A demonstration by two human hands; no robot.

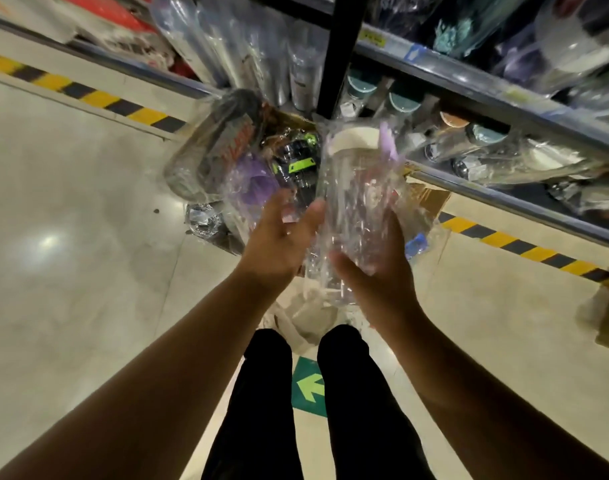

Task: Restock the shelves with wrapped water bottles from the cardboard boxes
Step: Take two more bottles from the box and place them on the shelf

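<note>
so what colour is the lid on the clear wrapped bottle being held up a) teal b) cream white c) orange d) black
b: the clear plastic-wrapped bottle gripped by the right hand carries a cream-white round lid at its top end.

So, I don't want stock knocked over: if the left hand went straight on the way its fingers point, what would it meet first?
Probably the purple wrapped bottle in the cardboard box, beyond the left hand; depth is unclear. The clear bottle in the right hand sits beside that line.

Upper shelf bottles [227, 46] (blurred, cropped above)
</note>
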